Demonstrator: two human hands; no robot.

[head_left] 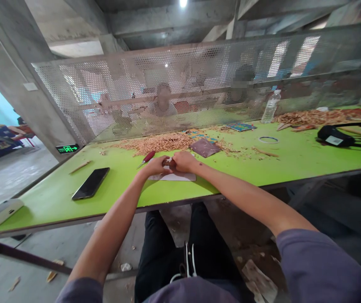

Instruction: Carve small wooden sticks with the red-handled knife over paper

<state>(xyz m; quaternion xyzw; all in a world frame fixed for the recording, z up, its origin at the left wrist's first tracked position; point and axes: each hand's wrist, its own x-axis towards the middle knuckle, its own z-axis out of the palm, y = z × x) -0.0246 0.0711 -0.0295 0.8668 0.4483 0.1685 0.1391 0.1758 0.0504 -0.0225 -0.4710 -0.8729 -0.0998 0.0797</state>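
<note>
Both hands meet over a white sheet [180, 176] near the front edge of the green table [120, 189]. My left hand [155, 166] has its fingers curled round a small dark brown piece [168, 163]. My right hand [185, 162] is closed at the right end of the same piece, its fingertips partly hidden. A red-handled knife [148, 157] lies just beyond my left hand. Behind my hands is a heap of wood shavings [160, 143], and a brown square sheet [204, 147] lies behind my right wrist.
A black phone [91, 183] and a white box [0, 212] lie to the left. Toward the right are a plastic bottle [271, 107], a ring [268, 139], more shavings and a black strapped object [336, 135]. A perforated screen [130, 97] stands behind, with people beyond.
</note>
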